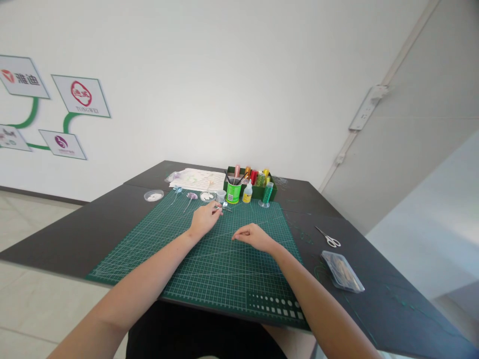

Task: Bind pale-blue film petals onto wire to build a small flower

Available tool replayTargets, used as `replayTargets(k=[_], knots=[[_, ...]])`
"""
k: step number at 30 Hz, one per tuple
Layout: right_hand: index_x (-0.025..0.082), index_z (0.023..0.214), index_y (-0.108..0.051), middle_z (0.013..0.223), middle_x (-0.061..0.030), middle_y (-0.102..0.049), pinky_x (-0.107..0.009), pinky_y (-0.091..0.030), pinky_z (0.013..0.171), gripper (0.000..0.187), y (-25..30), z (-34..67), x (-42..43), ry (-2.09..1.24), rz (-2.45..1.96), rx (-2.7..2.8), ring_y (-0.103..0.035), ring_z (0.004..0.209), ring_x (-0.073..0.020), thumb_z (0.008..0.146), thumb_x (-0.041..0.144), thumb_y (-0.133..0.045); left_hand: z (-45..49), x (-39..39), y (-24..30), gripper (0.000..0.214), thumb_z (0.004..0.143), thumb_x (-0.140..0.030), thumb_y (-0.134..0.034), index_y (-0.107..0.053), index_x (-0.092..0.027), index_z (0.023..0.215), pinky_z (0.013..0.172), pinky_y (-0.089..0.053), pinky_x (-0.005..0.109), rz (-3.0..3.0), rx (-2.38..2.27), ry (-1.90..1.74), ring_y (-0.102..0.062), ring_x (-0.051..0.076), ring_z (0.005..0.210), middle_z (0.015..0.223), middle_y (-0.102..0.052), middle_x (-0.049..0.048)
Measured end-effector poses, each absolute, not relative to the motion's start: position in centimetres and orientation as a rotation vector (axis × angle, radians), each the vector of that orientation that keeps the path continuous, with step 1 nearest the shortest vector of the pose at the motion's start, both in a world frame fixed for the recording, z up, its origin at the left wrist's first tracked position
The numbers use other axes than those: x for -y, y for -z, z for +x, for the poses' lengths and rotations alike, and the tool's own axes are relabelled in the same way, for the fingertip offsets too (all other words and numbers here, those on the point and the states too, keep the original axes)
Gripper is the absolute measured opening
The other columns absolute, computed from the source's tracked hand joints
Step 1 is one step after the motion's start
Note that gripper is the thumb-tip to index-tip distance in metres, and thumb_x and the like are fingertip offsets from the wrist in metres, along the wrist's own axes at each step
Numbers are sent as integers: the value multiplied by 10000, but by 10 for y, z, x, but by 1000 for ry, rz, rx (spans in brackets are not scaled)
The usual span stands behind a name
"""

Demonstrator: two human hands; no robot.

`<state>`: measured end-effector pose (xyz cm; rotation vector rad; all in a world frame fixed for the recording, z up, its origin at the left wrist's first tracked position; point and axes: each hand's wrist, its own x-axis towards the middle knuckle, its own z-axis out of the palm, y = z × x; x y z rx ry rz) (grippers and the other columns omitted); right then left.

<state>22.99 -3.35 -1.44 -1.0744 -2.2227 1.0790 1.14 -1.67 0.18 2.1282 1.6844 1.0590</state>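
My left hand [205, 219] is over the upper middle of the green cutting mat [224, 269], its fingers pinched together. A small pale blue-white piece [225, 204] and a thin dark stick-like thing [227, 209] show at its fingertips; whether the fingers grip them is unclear. Nearer to me, my right hand [255, 236] is closed with thumb and fingers together, and anything in that pinch is too small to see. Beyond the left hand are a small white jar [221, 196] and a round dish [207, 197] with white bits.
Wire-stemmed flowers, one blue [177, 189] and one purple [192, 196], lie left. At the back stand a green can [233, 192], a glue bottle [247, 192] and a green box [275, 192] of thread spools. Scissors [330, 239] and a plastic case [342, 271] lie right.
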Motion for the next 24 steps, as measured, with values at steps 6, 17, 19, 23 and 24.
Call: replayTargets(k=[6,17,19,23,24], knots=[[169,880,-679,668,-33,-618,-268,-411,585,240,26,230,21,-874,-1269,1644,-557,626,-169,807,331,-518,3,9,-1,140,852,-327,-503,-612,-240,867,664,-485,246,1946,-1621,-1188,-687,149,657,798,-741,-29],[188,1030,-545,1127,-110,-596,-352,-435,847,282,30,233,16,-634,-1351,1332,-570,967,-222,791,336,-523,12,15,0,148,844,-334,-508,-598,-219,868,669,-508,255,1952,-1427,-1155,-684,144,626,767,-738,-19],[186,981,-585,1097,-96,-623,-360,-433,872,250,28,227,21,-710,-1293,1392,-578,979,-221,793,341,-532,19,21,1,142,850,-332,-507,-593,-219,865,672,-504,251,2006,-1370,-1107,-684,139,622,766,-739,-25],[190,1030,-608,1161,-92,-616,-342,-449,890,313,27,213,30,-995,-1146,1397,-591,1025,-208,757,342,-615,31,32,0,113,859,-296,-488,-570,-219,870,625,-489,239,2050,-1325,-1023,-672,131,575,741,-734,-33],[196,1059,-601,1175,-91,-611,-334,-457,885,345,27,209,33,-1127,-1108,1363,-598,1028,-202,751,347,-631,33,34,0,110,861,-292,-485,-566,-219,876,612,-484,238,2064,-1318,-1005,-667,131,561,735,-731,-34]])
